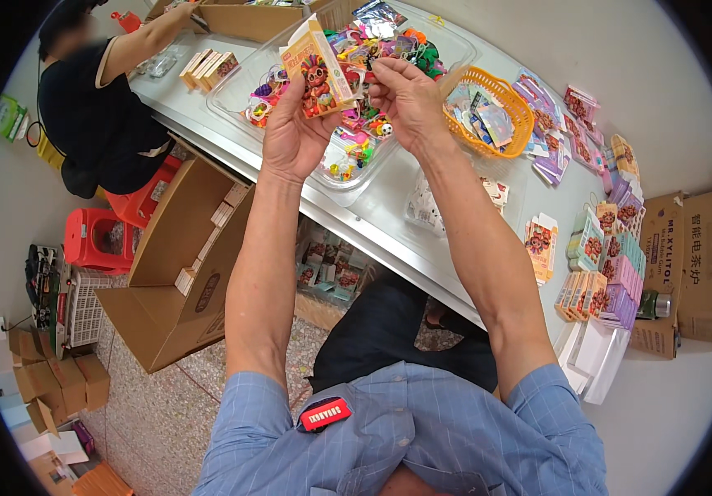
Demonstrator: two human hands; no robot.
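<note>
In my left hand (290,145) is a small orange cardboard box (316,78) with a red cartoon figure on its front, held upright. The box's top flap (302,31) stands up. Close by on its right, my right hand (414,103) is pinched closed, and something small, perhaps dark or red, shows at the fingertips; its kind cannot be made out. Under both hands lies a clear plastic tray (346,192) full of small colourful toys (359,150), partly hidden by the hands and the box.
An orange basket (511,149) holds cards and packets. Clear bags (424,202), a flattened-looking orange box (541,240) and stacks of small boxes (621,277) sit on the table's right. An open carton (178,306) stands below the left edge. Another person (95,107) works at far left.
</note>
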